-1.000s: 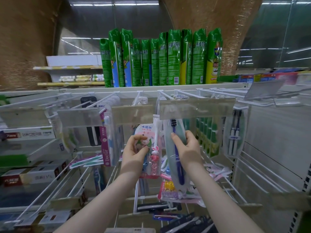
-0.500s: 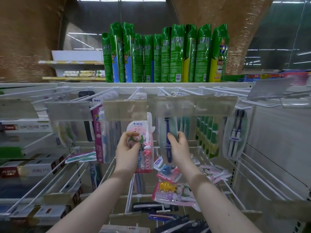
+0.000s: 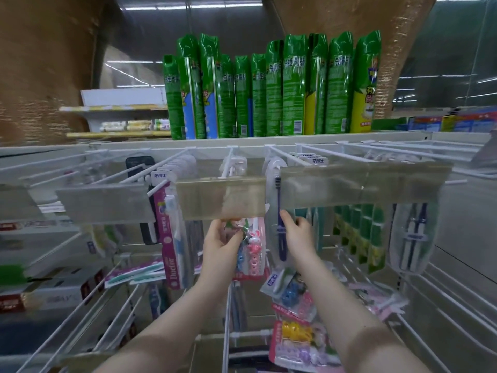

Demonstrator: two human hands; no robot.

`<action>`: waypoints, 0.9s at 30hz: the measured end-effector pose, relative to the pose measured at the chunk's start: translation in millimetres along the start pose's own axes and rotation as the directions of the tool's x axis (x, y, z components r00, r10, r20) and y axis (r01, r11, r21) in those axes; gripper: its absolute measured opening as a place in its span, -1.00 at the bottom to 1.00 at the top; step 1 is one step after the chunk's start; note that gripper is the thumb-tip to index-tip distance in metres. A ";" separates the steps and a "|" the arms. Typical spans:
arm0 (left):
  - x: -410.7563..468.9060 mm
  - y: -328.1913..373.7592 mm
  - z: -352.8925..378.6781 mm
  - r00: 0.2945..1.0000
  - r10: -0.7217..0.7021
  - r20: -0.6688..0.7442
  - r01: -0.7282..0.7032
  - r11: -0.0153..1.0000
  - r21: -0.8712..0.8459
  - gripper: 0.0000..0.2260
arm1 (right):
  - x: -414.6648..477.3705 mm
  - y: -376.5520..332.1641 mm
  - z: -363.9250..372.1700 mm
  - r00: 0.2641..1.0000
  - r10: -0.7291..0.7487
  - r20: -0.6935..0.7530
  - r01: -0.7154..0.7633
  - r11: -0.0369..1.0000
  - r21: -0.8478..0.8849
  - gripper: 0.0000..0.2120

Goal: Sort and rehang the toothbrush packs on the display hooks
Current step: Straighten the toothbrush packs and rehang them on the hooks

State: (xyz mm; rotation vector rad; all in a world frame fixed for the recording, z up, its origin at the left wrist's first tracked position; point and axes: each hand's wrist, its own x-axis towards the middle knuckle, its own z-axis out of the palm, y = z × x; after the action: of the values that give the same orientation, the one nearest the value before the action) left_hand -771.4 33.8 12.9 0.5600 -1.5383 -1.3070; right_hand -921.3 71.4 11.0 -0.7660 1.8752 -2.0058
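Left hand (image 3: pixel 222 240) curls round the glossy children's toothbrush pack (image 3: pixel 254 246), pink bunny handle showing, just under the cloudy plastic label strip (image 3: pixel 223 197). Right hand (image 3: pixel 298 235) pinches the clear oval blister pack (image 3: pixel 279 249) with its dark-blue brush, rounded top up at a thin white wire hook (image 3: pixel 285 156). Tall green spray cans (image 3: pixel 293 87) line the shelf above.

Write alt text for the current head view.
A person's left hand grips a pink rabbit children's toothbrush pack and the right hand pinches a clear pack with a dark blue toothbrush, both held up at white display hooks with clear label strips. Green insecticide cans line the shelf above; more packs lie loose below.
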 end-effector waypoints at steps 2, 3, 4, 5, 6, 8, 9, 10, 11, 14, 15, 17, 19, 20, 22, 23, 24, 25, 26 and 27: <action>3.1 -3.0 -0.6 1.000 -0.005 0.007 0.005 1.000 0.000 -0.78 | 3.2 2.2 2.2 1.000 0.018 0.004 -0.018 1.000 0.003 -0.63; 4.6 -4.1 -1.5 1.000 -0.010 0.009 0.010 1.000 0.000 -0.77 | 3.6 3.4 3.2 1.000 0.026 0.005 -0.026 1.000 -0.006 -0.62; 5.6 -3.8 -2.1 1.000 -0.014 0.013 0.014 1.000 -0.002 -0.76 | 3.5 4.7 3.2 0.999 0.035 -0.002 -0.035 0.999 -0.015 -0.62; 7.1 -4.1 -2.5 1.000 -0.018 0.021 0.018 1.000 -0.006 -0.76 | 3.2 5.9 2.2 0.999 0.037 -0.014 -0.037 0.999 -0.016 -0.63; 8.2 -4.8 -2.9 0.999 -0.026 0.030 0.026 1.000 -0.006 -0.76 | 2.6 7.2 0.3 0.999 0.034 -0.031 -0.034 0.999 -0.019 -0.64; 6.9 -4.5 -2.4 0.999 -0.030 0.042 0.030 1.000 -0.005 -0.78 | -1.0 8.5 -5.5 0.998 0.008 -0.066 -0.011 0.999 -0.049 -0.62; 5.4 -4.3 -1.8 0.999 -0.024 0.047 0.025 1.000 -0.001 -0.78 | -4.1 8.4 -8.9 0.996 -0.011 -0.087 0.005 0.998 -0.069 -0.62; 2.7 -3.8 -0.7 0.998 -0.017 0.054 0.017 1.000 -0.002 -0.79 | -8.1 8.0 -13.1 0.993 -0.034 -0.113 0.024 0.996 -0.087 -0.62; -0.6 -3.3 0.5 0.998 -0.010 0.060 0.010 1.000 -0.007 -0.80 | -13.6 5.8 -17.5 0.989 -0.065 -0.135 0.052 0.994 -0.096 -0.65; -13.6 1.1 6.7 0.997 0.030 0.074 -0.029 1.000 -0.008 -0.83 | -35.0 -5.3 -28.1 0.980 -0.173 -0.103 0.165 0.983 -0.074 -0.76; -18.5 1.4 9.4 0.997 0.034 0.072 -0.033 0.999 -0.012 -0.83 | -44.4 -9.3 -31.1 0.981 -0.189 -0.042 0.187 0.981 -0.048 -0.79; -29.4 4.1 14.0 0.997 0.033 0.066 -0.031 0.999 -0.030 -0.84 | -64.0 -16.3 -34.4 0.978 -0.173 0.118 0.171 0.985 0.030 -0.79; -42.1 6.2 17.5 0.998 0.013 0.060 -0.009 0.998 -0.062 -0.84 | -81.5 -18.5 -36.7 0.963 -0.125 0.240 0.104 0.990 0.099 -0.77; -48.7 7.6 18.3 0.998 0.005 0.057 -0.001 0.997 -0.080 -0.84 | -87.6 -17.3 -37.5 0.959 -0.106 0.264 0.079 0.991 0.113 -0.78; -61.0 9.5 18.7 0.999 0.010 0.043 -0.005 0.994 -0.105 -0.82 | -98.5 -14.2 -39.1 0.956 -0.095 0.277 0.068 0.992 0.104 -0.82; -67.4 10.1 18.6 1.000 0.018 0.025 -0.015 0.994 -0.112 -0.79 | -103.9 -12.5 -40.4 0.955 -0.094 0.282 0.071 0.993 0.090 -0.83; -74.3 11.6 17.8 0.999 0.032 0.001 -0.032 0.993 -0.112 -0.74 | -109.3 -10.7 -42.0 0.953 -0.097 0.288 0.075 0.994 0.084 -0.84; -79.3 11.9 16.9 0.999 0.048 -0.027 -0.050 0.993 -0.107 -0.69 | -113.7 -9.1 -43.0 0.952 -0.102 0.290 0.080 0.993 0.089 -0.85; -83.1 11.7 15.8 0.997 0.057 -0.058 -0.063 0.992 -0.106 -0.64 | -117.5 -7.8 -43.3 0.951 -0.109 0.291 0.083 0.992 0.099 -0.86; -85.8 11.9 14.7 0.994 0.055 -0.092 -0.065 0.992 -0.108 -0.60 | -121.1 -7.5 -43.1 0.951 -0.110 0.290 0.084 0.991 0.101 -0.87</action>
State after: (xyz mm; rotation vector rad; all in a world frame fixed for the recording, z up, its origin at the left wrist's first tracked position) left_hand -747.8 115.8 -8.0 0.4911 -1.3905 -1.2959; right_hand -845.4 174.3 -4.0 -1.0856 1.5982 -1.8906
